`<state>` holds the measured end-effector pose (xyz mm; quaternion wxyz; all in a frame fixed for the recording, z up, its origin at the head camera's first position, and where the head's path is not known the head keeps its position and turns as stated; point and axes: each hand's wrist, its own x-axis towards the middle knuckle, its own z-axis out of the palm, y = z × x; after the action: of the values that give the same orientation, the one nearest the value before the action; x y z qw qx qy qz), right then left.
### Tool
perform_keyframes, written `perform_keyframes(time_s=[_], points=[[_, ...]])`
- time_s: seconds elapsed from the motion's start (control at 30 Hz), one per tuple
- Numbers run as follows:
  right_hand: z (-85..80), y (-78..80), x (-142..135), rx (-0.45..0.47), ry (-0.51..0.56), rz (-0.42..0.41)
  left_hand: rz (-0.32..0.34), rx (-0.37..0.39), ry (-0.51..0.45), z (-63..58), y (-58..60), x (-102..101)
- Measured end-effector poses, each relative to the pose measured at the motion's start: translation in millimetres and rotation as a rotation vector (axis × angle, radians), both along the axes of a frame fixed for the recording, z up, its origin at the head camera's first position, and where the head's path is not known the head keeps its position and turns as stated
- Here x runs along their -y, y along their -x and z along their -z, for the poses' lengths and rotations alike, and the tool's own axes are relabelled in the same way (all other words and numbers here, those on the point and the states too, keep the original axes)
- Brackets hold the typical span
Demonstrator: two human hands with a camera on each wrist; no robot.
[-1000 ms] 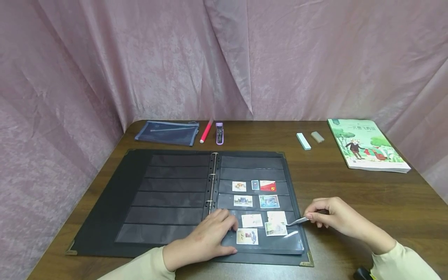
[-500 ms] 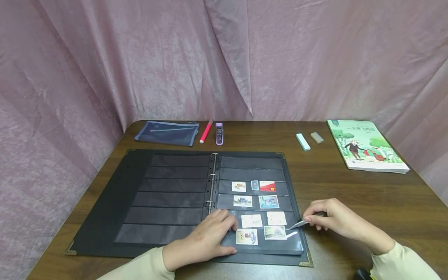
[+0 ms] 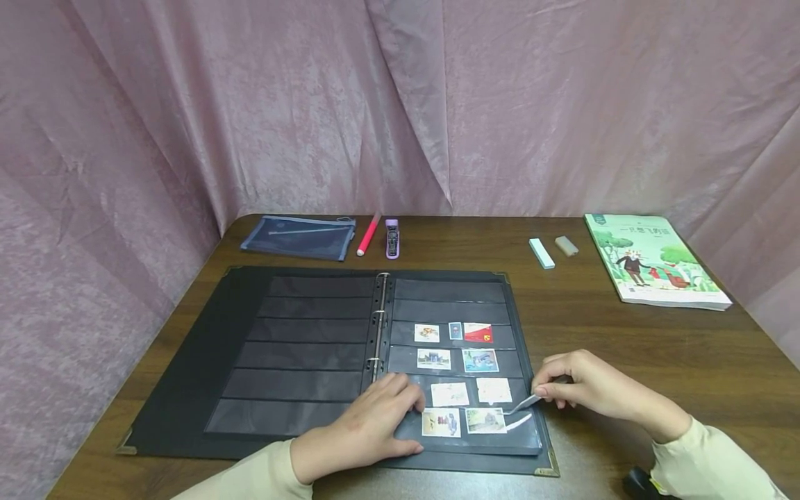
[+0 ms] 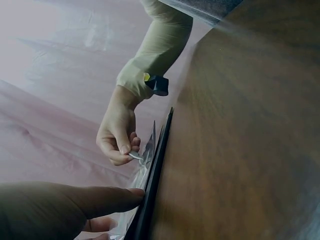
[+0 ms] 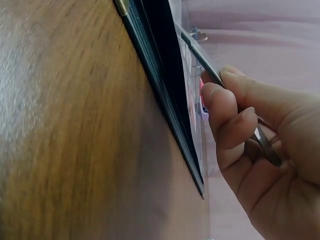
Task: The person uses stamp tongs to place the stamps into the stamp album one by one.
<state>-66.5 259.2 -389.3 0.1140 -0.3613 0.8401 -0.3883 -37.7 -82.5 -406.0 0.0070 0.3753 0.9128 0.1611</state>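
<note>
An open black stamp album (image 3: 181, 361) lies on the table, with several stamps on its right page. My right hand (image 3: 578, 385) pinches metal tweezers (image 5: 202, 57) between thumb and fingers, at the page's right edge. The tweezer tips meet the right edge of a pale green stamp (image 3: 485, 421) in the bottom row. Just left of that stamp lies another picture stamp (image 3: 441, 422). My left hand (image 3: 369, 420) rests on the lower left of the page, fingers loosely bent and holding nothing. Above the green stamp sits a whitish stamp (image 3: 494, 390).
Along the back lie a blue mesh pouch (image 3: 298, 237), a red marker (image 3: 369, 235) and a purple stapler (image 3: 392, 239). A pale blue stick-shaped block (image 3: 541, 253), an eraser-like block (image 3: 566, 246) and a green book (image 3: 653, 260) are at the back right.
The green stamp has moved down and left, from overlapping the whitish stamp to beside the other bottom-row stamp. My right hand and the tweezers have shifted left; my left hand stays put.
</note>
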Motion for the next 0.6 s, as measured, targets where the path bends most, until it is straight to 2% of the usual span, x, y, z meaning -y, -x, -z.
perform_keyframes(time_s=[0.1,0.37,0.6], points=[[-0.7,0.2,0.1,0.019,-0.010,0.014,-0.002,0.003,0.002,-0.4,0.1,-0.2],[-3.2,-1.7,-5.2,0.036,-0.019,0.119,-0.005,-0.003,0.006,-1.0,-0.7,-0.5],[-0.5,0.7,-10.3,0.043,0.035,0.280,-0.001,-0.009,0.006,-1.1,-0.3,-0.5]])
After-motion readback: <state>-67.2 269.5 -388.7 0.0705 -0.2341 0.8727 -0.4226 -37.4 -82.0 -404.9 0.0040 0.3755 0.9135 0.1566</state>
